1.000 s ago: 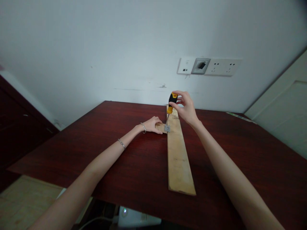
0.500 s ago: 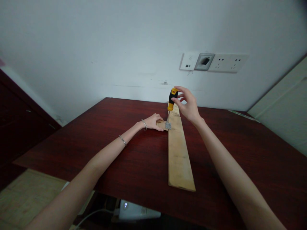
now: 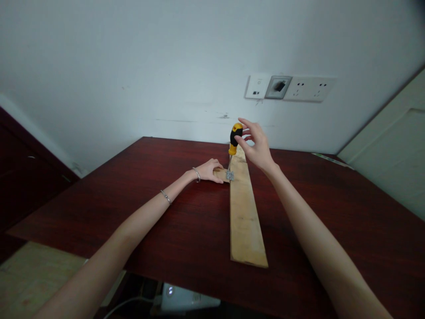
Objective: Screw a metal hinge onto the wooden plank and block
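My right hand (image 3: 258, 144) pinches the handle of a yellow and black screwdriver (image 3: 236, 138) between thumb and fingers. The screwdriver stands nearly upright, its shaft pointing down at a small metal hinge (image 3: 229, 175). That hinge bridges a short wooden block (image 3: 220, 174) and a long wooden board (image 3: 247, 217). My left hand (image 3: 210, 171) grips the short block from the left, thumb on the near side and fingers on the far side. Whether the tip sits in a screw is too small to make out.
The dark red table (image 3: 172, 235) carries the board and reaches back to the white wall. Wall sockets (image 3: 310, 88) are at the upper right. A white device (image 3: 189, 299) with a cable lies below the table's front edge. A thin strip (image 3: 332, 160) lies at the back right.
The whole view has shifted slightly, so everything appears a little further left. My right fingers have changed their position slightly on the screwdriver handle. My left hand keeps its hold on the block.
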A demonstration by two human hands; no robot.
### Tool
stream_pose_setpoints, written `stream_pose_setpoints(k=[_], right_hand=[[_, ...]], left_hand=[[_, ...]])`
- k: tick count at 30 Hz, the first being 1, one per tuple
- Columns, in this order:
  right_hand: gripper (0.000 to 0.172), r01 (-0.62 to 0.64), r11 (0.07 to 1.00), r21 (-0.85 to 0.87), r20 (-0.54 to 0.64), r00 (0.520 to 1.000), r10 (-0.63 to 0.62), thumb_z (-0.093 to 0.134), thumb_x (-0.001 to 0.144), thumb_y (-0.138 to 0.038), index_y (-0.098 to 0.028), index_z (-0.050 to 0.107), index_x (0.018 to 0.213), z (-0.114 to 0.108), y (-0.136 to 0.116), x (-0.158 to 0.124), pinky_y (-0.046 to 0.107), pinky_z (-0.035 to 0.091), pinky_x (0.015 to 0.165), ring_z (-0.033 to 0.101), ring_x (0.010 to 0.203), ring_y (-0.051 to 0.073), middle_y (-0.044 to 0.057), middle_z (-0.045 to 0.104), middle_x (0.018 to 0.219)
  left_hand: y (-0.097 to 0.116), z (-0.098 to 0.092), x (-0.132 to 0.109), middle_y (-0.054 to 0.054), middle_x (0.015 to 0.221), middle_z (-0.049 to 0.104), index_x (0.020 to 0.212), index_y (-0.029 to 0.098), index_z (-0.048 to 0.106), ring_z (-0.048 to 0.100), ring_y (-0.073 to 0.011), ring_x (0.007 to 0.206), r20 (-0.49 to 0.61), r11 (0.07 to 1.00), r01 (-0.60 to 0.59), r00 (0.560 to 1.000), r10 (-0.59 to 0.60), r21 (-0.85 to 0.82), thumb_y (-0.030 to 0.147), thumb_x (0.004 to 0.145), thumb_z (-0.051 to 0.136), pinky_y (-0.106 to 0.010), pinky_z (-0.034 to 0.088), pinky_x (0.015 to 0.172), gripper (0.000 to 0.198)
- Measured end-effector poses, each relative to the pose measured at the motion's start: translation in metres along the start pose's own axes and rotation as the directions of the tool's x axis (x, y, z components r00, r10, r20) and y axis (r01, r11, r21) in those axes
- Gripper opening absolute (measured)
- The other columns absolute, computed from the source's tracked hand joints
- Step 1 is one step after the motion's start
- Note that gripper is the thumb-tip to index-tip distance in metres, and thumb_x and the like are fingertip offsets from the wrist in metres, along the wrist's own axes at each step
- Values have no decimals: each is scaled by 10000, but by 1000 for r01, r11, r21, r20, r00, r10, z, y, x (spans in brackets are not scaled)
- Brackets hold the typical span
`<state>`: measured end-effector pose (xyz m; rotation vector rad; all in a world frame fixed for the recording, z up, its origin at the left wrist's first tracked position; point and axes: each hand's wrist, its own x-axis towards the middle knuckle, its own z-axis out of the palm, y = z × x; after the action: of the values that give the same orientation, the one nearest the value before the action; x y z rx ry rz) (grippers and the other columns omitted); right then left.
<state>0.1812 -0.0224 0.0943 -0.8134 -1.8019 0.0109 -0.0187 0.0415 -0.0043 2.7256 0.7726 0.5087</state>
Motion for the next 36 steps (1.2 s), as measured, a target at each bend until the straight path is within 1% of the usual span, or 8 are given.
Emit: stream_pose_setpoints(k=[6,11,14,19,22,29,31,36], right_hand=[[386,-39,999,37,-19,999,40,554,815,-392,-302,501,1186,1,3,1,336,539,699,587,895,188,58,510,1148],[407,-52,996,74,-51,997,56,597,785,-368,-302,468,1166,4,8,1,354,534,712,599,845,182,39,552,1128],[370,-40,996,80,-50,998,44,597,783,-387,-298,491,1126,4,7,1,351,532,723,597,866,185,33,559,1116],[296,-25,993,118,-30,999,28,507,847,-392,-289,516,1125,2,1,0,375,514,814,589,943,194,35,576,1117],[289,-28,990,141,-35,999,34,481,863,-399,-286,521,1126,3,2,-1,382,511,838,583,977,200,39,579,1130],[303,-58,994,97,-104,992,68,577,801,-405,-290,545,1079,8,4,-2,353,538,762,573,954,191,46,530,1121],[295,-59,994,88,-106,992,68,560,815,-388,-294,547,1095,7,3,-3,362,534,783,564,977,193,49,523,1138],[298,-22,994,109,-53,998,28,454,878,-351,-310,547,1159,4,4,-2,425,495,885,540,1072,217,41,571,1185]], left_hand=[[-1,1,1,-78,918,545,1019,118,610,484,-224,878,-5,1000,-19,1000,19,16,513,571,757,-344,395,824,615],[-4,2,1,-76,925,541,1027,118,607,479,-218,879,-8,999,-33,999,33,17,532,575,746,-338,395,826,628],[-5,2,1,-80,924,537,1029,107,608,479,-216,869,-14,999,-42,999,42,16,555,572,738,-332,399,820,653],[-6,3,0,-77,909,537,1015,112,616,482,-227,864,-24,998,-57,998,57,7,559,566,740,-348,404,811,646],[-4,2,0,-75,913,544,1018,121,618,485,-230,871,-20,999,-43,999,43,-3,537,565,750,-351,404,812,628],[-4,1,0,-74,943,548,1013,140,614,492,-217,883,-27,999,-32,999,31,-24,525,564,757,-324,401,797,608],[-4,1,0,-73,931,547,1013,139,614,491,-216,878,-27,999,-33,999,33,-20,525,566,757,-325,400,801,608],[-3,0,0,-67,916,551,1011,150,615,494,-217,868,-22,999,-38,999,38,-15,521,567,760,-337,395,812,596]])
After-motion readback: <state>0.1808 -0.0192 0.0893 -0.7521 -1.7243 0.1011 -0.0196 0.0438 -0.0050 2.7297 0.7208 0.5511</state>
